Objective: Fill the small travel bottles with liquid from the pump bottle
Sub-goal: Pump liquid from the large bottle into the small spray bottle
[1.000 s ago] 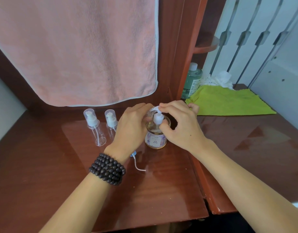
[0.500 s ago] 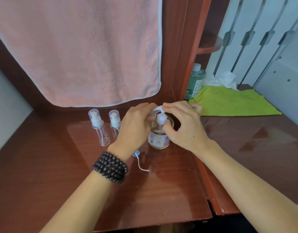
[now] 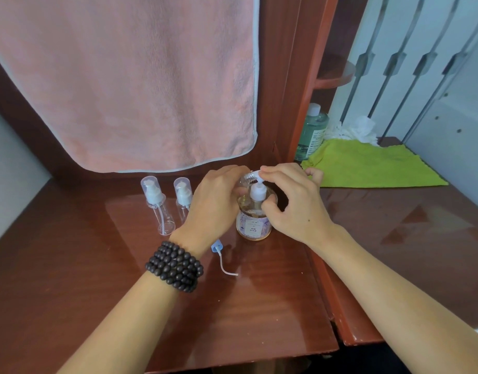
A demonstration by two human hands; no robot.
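A round pump bottle (image 3: 254, 224) with amber liquid and a patterned label stands on the wooden desk (image 3: 259, 306). My right hand (image 3: 294, 205) grips its white pump head (image 3: 257, 194), fingers over the nozzle and thumb below. My left hand (image 3: 214, 202) holds a small clear travel bottle, mostly hidden; only its threaded neck (image 3: 249, 180) shows, tilted against the nozzle. Two more clear travel bottles (image 3: 157, 209) (image 3: 182, 197), capped with white pumps, stand upright to the left. A loose pump insert with a thin tube (image 3: 222, 256) lies on the desk near my left wrist.
A pink towel (image 3: 138, 85) hangs behind the desk. Right of a wooden upright, a green liquid bottle (image 3: 312, 133), a green cloth (image 3: 367, 163) and crumpled white tissue (image 3: 359, 129) sit on the side surface. The desk's front edge is close to me.
Both hands stay at the pump bottle with the same holds. Only the view has shifted slightly.
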